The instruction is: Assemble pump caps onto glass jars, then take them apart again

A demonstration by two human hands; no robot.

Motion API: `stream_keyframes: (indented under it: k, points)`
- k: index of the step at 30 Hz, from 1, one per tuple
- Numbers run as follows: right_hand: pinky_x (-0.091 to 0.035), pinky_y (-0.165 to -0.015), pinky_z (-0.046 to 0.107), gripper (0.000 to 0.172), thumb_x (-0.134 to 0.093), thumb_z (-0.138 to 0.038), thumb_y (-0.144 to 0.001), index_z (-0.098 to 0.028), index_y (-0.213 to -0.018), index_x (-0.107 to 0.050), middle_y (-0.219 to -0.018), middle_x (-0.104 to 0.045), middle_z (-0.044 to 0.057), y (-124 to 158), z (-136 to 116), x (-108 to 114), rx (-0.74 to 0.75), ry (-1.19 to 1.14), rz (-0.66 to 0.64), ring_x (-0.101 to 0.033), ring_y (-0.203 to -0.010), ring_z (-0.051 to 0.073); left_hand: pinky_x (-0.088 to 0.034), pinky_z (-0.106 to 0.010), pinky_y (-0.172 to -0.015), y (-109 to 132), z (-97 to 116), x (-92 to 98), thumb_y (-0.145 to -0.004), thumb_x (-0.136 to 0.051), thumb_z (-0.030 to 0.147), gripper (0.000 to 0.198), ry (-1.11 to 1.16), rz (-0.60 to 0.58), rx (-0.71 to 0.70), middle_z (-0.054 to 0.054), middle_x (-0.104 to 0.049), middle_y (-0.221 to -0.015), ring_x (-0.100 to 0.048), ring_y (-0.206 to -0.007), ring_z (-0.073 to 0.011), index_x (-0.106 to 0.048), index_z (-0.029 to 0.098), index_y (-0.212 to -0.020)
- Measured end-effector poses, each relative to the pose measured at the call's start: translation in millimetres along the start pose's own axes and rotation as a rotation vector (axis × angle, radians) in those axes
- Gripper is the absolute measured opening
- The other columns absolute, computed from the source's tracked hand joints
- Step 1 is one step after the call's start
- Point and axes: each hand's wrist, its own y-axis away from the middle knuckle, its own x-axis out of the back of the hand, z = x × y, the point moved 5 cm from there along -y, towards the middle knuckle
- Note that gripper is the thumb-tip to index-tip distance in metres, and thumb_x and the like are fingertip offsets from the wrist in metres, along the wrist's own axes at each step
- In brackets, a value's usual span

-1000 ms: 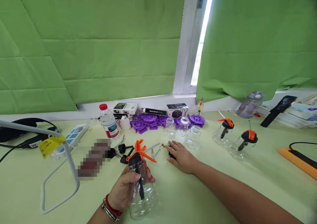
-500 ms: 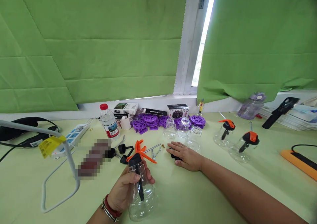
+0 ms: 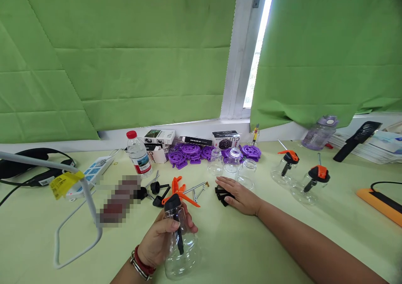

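Note:
My left hand (image 3: 158, 238) is wrapped round a clear bottle (image 3: 184, 261) with a black cap (image 3: 172, 202) and a black stem along its neck. My right hand (image 3: 241, 198) lies flat, fingers stretched, over a small cluster of black plastic pieces (image 3: 222, 195) and partly hides them. Between the hands are orange lever pieces (image 3: 178, 187), several metal rods (image 3: 195, 192) and tiny brass-coloured bits (image 3: 207, 184). Left of these lie loose black caps (image 3: 155, 188). Just beyond my right hand stand three small clear glass jars (image 3: 249, 167).
Two clear bottles with black and orange tops (image 3: 289, 156) stand at the right. Purple wheel-like parts (image 3: 190, 150), small boxes (image 3: 225, 139) and a red-capped water bottle (image 3: 138, 152) line the back. A white bent-tube stand (image 3: 96, 219) and a power strip (image 3: 94, 173) occupy the left.
My right hand has shifted slightly right, and more of the black pieces under it show. My left hand keeps its hold on the bottle, almost unmoved.

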Motion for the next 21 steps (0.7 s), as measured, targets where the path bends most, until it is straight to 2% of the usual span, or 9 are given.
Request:
stream_keyframes:
  k: [5,8,10,13,16,19,21]
  points:
    - [-0.023,-0.11,0.048,0.055,-0.03,-0.048,-0.092,-0.021,-0.14,-0.033,-0.144,-0.036,0.009,7.6,2.1,7.6,-0.127,-0.245,0.133,-0.03,-0.133,0.025,-0.044,-0.042,-0.078,-0.4,-2.3,-2.5,-0.061,-0.061,0.015,0.031,-0.007,0.005,0.0,-0.01,-0.068,-0.081,-0.065,-0.079,-0.0274,-0.061,0.014,-0.093]
    - [-0.021,-0.11,0.047,0.051,-0.032,-0.049,-0.092,-0.024,-0.136,-0.04,-0.142,-0.039,0.007,10.8,-14.3,7.7,-0.217,-0.493,0.186,-0.032,-0.132,0.025,-0.044,-0.041,-0.075,-1.1,-3.7,-7.4,-0.06,-0.061,0.014,0.032,0.0,-0.025,0.0,-0.009,-0.068,-0.078,-0.065,-0.077,-0.0267,-0.061,0.014,-0.092]
    - [-0.027,-0.107,0.044,0.049,-0.035,-0.05,-0.091,-0.025,-0.131,-0.045,-0.137,-0.046,0.008,10.7,-33.7,5.5,-0.278,-0.701,0.211,-0.039,-0.127,0.024,-0.045,-0.041,-0.074,-1.2,-5.5,-11.6,-0.058,-0.061,0.014,0.034,0.006,-0.061,0.009,-0.008,-0.068,-0.076,-0.065,-0.076,-0.0268,-0.06,0.014,-0.092]
    - [-0.043,-0.085,0.037,0.046,-0.045,-0.052,-0.087,-0.024,-0.122,-0.052,-0.107,-0.063,0.009,7.7,-63.8,0.5,-0.409,-1.004,0.25,-0.057,-0.095,0.02,-0.045,-0.042,-0.074,-0.2,-10.0,-18.9,-0.055,-0.062,0.013,0.038,-0.003,-0.113,0.03,-0.009,-0.068,-0.076,-0.065,-0.075,-0.0276,-0.06,0.013,-0.093]
    - [-0.04,-0.059,0.027,0.036,-0.054,-0.051,-0.082,-0.019,-0.097,-0.06,-0.07,-0.062,0.001,1.9,-86.1,-4.9,-0.489,-1.205,0.222,-0.05,-0.059,0.012,-0.044,-0.044,-0.075,2.1,-16.8,-28.7,-0.055,-0.065,0.014,0.039,-0.037,-0.158,0.077,-0.01,-0.067,-0.077,-0.064,-0.076,-0.0282,-0.059,0.013,-0.094]
    - [-0.034,-0.052,0.024,0.033,-0.06,-0.051,-0.078,-0.018,-0.081,-0.057,-0.059,-0.055,-0.002,0.5,-93.9,-8.1,-0.554,-1.363,0.284,-0.043,-0.05,0.009,-0.041,-0.045,-0.082,3.7,-19.9,-38.0,-0.058,-0.071,0.017,0.04,-0.095,-0.141,0.03,-0.01,-0.065,-0.083,-0.062,-0.082,-0.0277,-0.059,0.014,-0.095]
    - [-0.038,-0.058,0.024,0.032,-0.062,-0.049,-0.077,-0.02,-0.087,-0.057,-0.068,-0.057,-0.001,3.4,-98.1,-10.9,-0.558,-1.446,0.35,-0.048,-0.058,0.01,-0.038,-0.044,-0.089,4.2,-16.6,-40.3,-0.062,-0.074,0.021,0.037,-0.124,-0.066,-0.117,-0.008,-0.063,-0.089,-0.058,-0.09,-0.0259,-0.06,0.016,-0.096]
